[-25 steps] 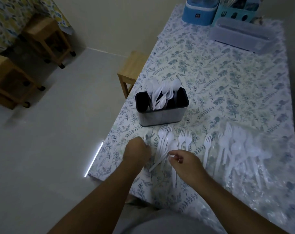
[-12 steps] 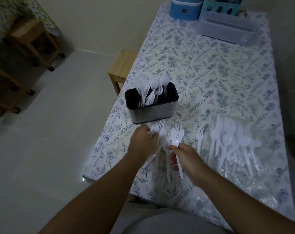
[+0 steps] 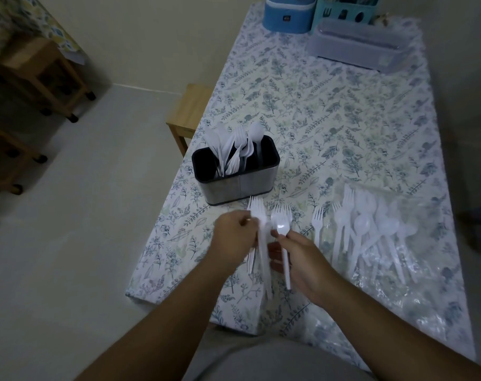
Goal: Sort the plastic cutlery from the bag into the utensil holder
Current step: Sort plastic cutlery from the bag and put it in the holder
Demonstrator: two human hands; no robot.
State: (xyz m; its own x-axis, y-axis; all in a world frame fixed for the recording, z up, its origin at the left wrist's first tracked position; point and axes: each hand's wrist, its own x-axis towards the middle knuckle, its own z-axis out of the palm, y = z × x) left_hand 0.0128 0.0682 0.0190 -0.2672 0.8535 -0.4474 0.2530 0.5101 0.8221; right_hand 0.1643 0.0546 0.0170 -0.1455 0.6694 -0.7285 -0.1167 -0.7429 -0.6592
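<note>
Since the earlier frame both hands have lifted their cutlery off the counter [image 3: 343,127]; the left hand [image 3: 233,237] grips a bunch of white plastic forks [image 3: 257,213], fingers curled round the handles; the right hand [image 3: 297,257] pinches a spoon and forks [image 3: 282,224]; the utensil holder [image 3: 242,182] stands just beyond, cutlery upright inside; the clear bag [image 3: 398,257] lies to the right under loose cutlery [image 3: 371,224].

Dim room: pale floor [image 3: 68,243], cream wall [image 3: 165,37], wooden stool [image 3: 189,111].
</note>
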